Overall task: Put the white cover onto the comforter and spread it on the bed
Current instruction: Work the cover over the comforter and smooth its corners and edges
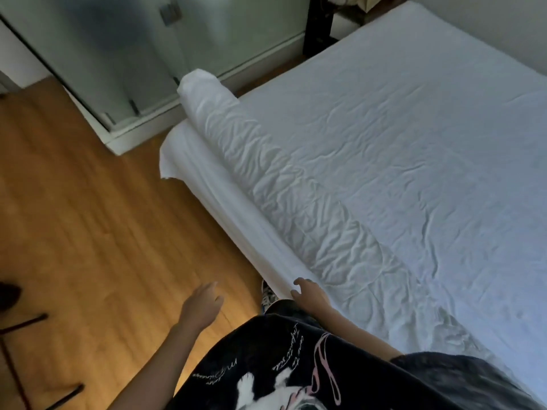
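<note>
While the roll (284,184) of white bedding lies along the near edge of the bed (429,119), its far end juts past the corner, and a flat white layer hangs from under it down the side toward the floor (88,202). Whether the roll holds cover and comforter together cannot be told — both are white. The right hand (310,292) rests at the roll's near end, fingers curled over the fabric edge; a firm grip is likely but not certain. The left hand (202,301) hovers over the floor just beside the bed, fingers relaxed and slightly spread, holding nothing. Handling judgement: the material is soft, limp and bulky rather than heavy; it creases readily and will sag or unwind if lifted at one point. Take hold at the open ends of the roll or along its hanging edge with both hands well apart — not mid-length with one hand. Thin cotton may slide over the sheet, so pull evenly to keep the roll straight.
</note>
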Motion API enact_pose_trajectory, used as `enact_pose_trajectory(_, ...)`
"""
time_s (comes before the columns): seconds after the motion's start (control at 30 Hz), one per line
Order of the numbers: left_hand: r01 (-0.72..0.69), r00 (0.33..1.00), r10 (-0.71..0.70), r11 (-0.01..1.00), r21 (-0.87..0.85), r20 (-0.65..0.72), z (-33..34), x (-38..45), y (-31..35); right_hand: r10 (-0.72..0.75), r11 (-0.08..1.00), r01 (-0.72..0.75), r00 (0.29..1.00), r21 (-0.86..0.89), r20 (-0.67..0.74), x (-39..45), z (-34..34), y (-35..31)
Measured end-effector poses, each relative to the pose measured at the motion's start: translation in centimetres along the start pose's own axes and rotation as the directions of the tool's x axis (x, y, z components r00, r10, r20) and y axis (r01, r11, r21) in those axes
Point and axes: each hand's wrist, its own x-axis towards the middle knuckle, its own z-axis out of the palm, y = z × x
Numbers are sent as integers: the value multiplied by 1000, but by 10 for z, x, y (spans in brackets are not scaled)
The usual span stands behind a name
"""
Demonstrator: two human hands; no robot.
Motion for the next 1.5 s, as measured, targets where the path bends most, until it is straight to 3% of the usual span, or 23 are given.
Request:
enact_pose_trajectory(0.27,22,999,-23,1000,-15,-31,-114,103,-26,-45,998,44,999,-40,-19,117,-67,-113)
enact_pose_trajectory(0.4,-18,999,18,1000,6,44,-165,169,-55,51,999,-51,998,1,-44,169,-82,-155)
enact_pose_trajectory(0.67,-295,949,261,932,210,175,-321,323,-108,333,935,-301,928,190,-169,256,-97,-287)
enact_pose_trajectory(0.87,-519,855,448,746,418,262,-434,439,-88,452,856,-331,852,398,-263,304,-104,-390)
enact_pose_trajectory(1.07,-684,716,598,498,533,360,-492,532,-13,606,737,-398,747,546,-273,361,-116,-424)
enact_pose_trajectory(1.23,-739,658,595,389,551,463,-513,584,23,693,631,-428,685,647,-222,428,-147,-435)
enact_pose_trajectory(1.4,-816,547,643,266,513,536,-532,623,46,734,589,-389,625,708,-267,487,-191,-451)
enact_pose_trajectory(1.5,-861,456,697,190,472,553,-532,657,74,771,560,-343,550,754,-322,522,-213,-446)
